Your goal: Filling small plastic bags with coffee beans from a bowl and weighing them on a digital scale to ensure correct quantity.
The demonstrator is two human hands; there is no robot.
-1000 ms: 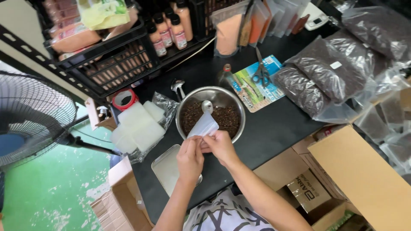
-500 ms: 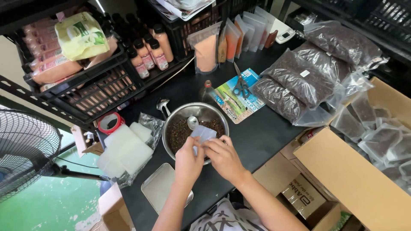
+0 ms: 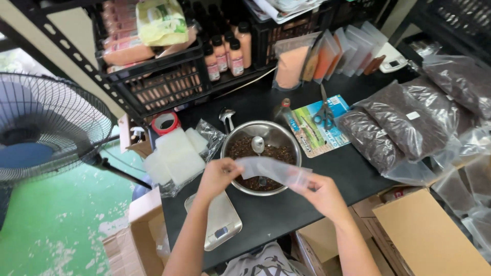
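Pinched in both sets of my fingers, left hand (image 3: 217, 176) and right hand (image 3: 321, 193), a small clear pouch (image 3: 271, 171) stretches over the steel bowl (image 3: 261, 156) of dark bits. Leftward lie stacked clear bags (image 3: 174, 156); rightward a blue-green card (image 3: 319, 125) and fat dark-filled sacks (image 3: 404, 122).

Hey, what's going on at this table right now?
A person is holding a small clear plastic bag stretched between both hands, the left hand at one end and the right hand at the other, just over a metal bowl of dark brown bits. A spoon rests in the bowl. A small scale sits on the black table near the left forearm, with a stack of empty bags beside the bowl and scissors behind it.
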